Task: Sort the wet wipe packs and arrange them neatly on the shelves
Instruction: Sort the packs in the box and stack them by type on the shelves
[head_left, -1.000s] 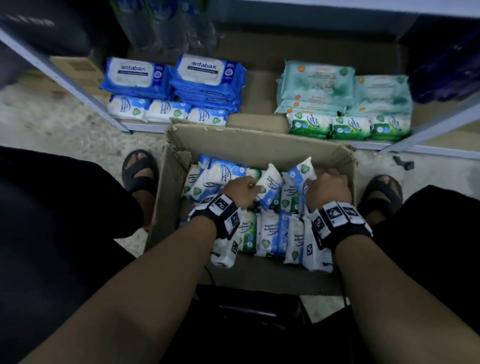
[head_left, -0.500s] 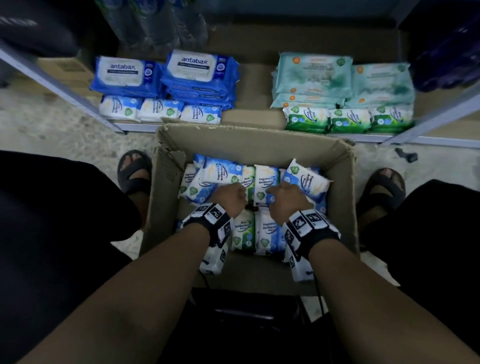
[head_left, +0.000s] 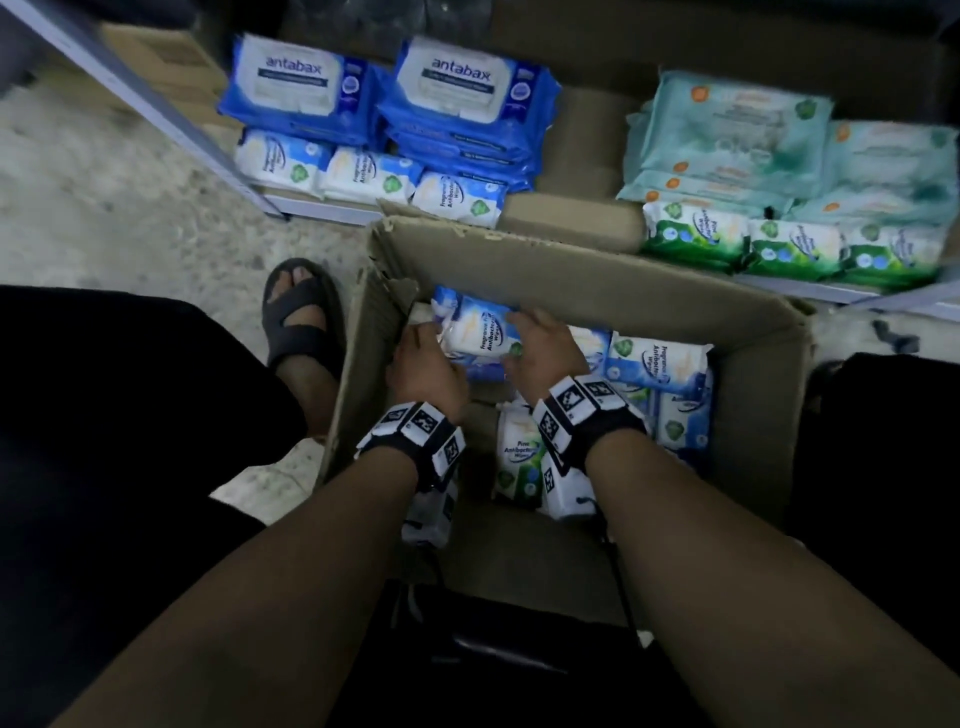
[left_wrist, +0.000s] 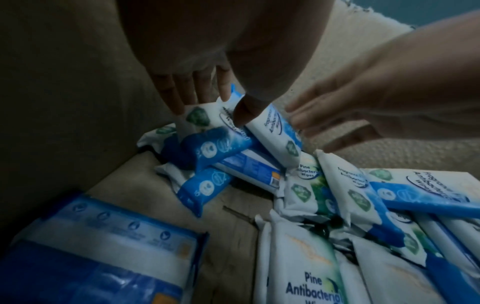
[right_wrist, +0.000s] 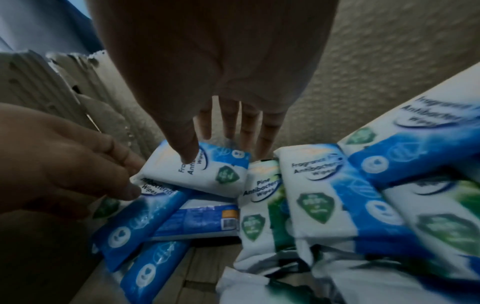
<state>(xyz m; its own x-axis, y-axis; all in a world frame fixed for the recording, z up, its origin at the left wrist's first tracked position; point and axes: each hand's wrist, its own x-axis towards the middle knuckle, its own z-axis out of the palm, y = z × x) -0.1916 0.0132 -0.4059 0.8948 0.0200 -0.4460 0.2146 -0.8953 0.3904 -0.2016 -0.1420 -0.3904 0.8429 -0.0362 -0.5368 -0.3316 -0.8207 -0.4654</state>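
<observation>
Left hand (head_left: 423, 366): I see it low in the upper-left corner of the cardboard box (head_left: 613, 291), thumb and fingers pinching a white-and-blue wipe pack (left_wrist: 207, 121).
Pinched pack: in the left wrist view its long axis slants from upper left to lower right, the blue end pointing down toward the box floor.
Right hand (head_left: 543, 345): fingers straight and spread, thumb tip pressing on a second white-and-blue pack (right_wrist: 205, 166); I would call this hand apart, not clamped.
Second pack: it lies just right of the pinched one and touches it; in the head view its printed text runs top to bottom of the frame, and its long axis goes left to right.
Loose packs in box (head_left: 657, 358): a jumble of blue and green-printed packs fills the right and centre of the box, leaning at mixed angles.
Shelf (head_left: 582, 218): across the top of the head view, large blue packs (head_left: 462, 98) stacked at upper left with small blue-white ones in front; pale teal packs (head_left: 727, 135) at upper right with green-printed ones before them.
</observation>
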